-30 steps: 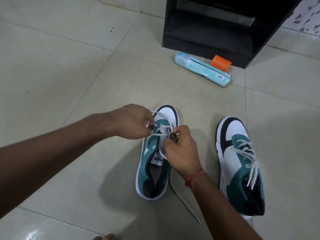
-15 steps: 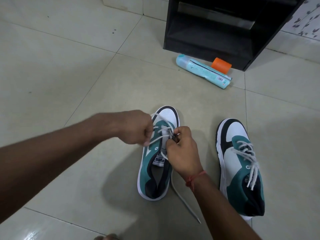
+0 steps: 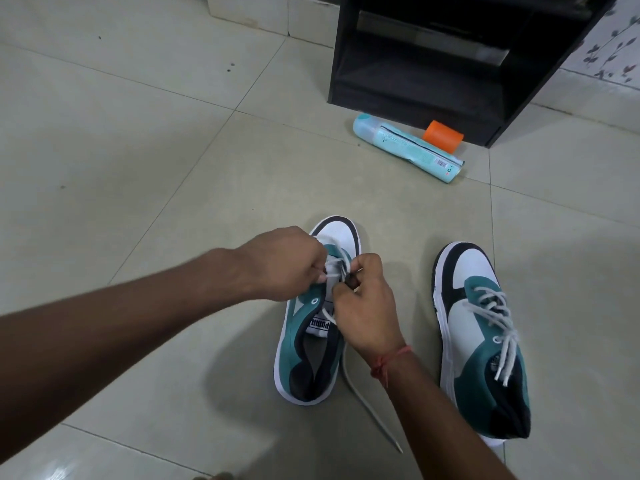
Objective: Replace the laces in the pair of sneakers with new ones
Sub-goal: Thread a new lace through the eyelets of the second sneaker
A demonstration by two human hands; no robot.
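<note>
Two teal, white and black sneakers stand on the tiled floor, toes pointing away from me. The left sneaker [image 3: 311, 348] is partly laced with a white lace [image 3: 367, 407], whose free end trails over the floor toward me. My left hand [image 3: 284, 261] pinches the lace over the front eyelets. My right hand [image 3: 363, 299] pinches the lace at the tongue, close beside the left hand. The right sneaker [image 3: 478, 334] stands apart to the right, fully laced with white laces hanging loose, untouched.
A teal spray can [image 3: 405, 147] lies on its side on the floor beyond the sneakers, with an orange cap [image 3: 443, 136] behind it. A black cabinet [image 3: 450, 57] stands at the back. Pale floor tiles [image 3: 138, 168] stretch out to the left.
My left hand has shifted right, closing in on my right hand over the front eyelets. The right hand stayed at the tongue. Both sneakers have stayed where they were.
</note>
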